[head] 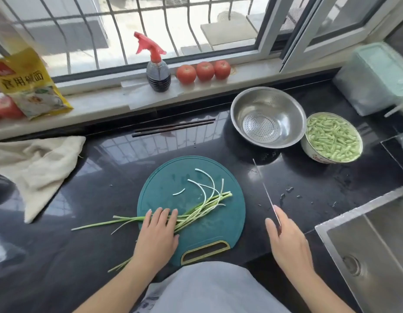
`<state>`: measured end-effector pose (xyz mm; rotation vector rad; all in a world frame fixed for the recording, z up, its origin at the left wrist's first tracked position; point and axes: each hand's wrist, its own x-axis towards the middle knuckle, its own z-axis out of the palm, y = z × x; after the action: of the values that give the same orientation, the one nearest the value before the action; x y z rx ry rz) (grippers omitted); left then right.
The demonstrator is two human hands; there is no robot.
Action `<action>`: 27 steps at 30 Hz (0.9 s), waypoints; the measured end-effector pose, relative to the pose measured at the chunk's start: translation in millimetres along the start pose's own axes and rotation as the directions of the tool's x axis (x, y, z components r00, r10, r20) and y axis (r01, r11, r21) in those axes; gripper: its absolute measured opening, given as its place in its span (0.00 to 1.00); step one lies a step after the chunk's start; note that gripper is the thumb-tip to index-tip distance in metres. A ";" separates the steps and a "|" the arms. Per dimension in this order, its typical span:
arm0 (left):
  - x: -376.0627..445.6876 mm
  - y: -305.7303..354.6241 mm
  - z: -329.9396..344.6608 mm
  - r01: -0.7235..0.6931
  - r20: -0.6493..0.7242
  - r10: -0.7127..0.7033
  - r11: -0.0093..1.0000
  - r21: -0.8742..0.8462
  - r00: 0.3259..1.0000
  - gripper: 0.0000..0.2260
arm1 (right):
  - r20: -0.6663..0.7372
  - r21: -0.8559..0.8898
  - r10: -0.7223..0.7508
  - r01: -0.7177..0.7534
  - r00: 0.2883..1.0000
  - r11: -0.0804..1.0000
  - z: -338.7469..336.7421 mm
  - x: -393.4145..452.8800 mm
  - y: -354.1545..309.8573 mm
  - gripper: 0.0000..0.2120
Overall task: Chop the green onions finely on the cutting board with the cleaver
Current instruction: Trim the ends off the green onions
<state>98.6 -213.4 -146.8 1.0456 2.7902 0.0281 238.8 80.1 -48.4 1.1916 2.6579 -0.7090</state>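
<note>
A round teal cutting board (169, 184) lies on the black counter. Thin green onions (202, 207) stretch across it, their green tips trailing off its left edge and their white ends toward the right. A few pale strips curl loose on the board. My left hand (158, 233) presses flat on the middle of the bunch with straight fingers. My right hand (286, 240) grips the handle of the cleaver (263, 186), held edge-on to the right of the board, its blade pointing away from me and clear of the onions.
A steel colander bowl (268, 116) and a bowl of cut green beans (331, 137) stand at the back right. Chopsticks (173, 127) lie behind the board, a cloth (38, 168) at the left, a sink (376, 245) at the right. Tomatoes (203, 71) and a spray bottle (157, 64) sit on the sill.
</note>
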 end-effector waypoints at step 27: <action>3.6 -8.7 -7.8 -0.139 0.001 0.139 0.990 -0.035 0.990 0.21 | 0.526 -0.302 -0.168 0.368 0.834 0.879 74.3 -71.0 -96.6 0.11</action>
<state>89.0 -217.4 -140.3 1.2285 2.6987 0.0910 211.3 -58.0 -56.5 0.4472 2.3857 -0.4017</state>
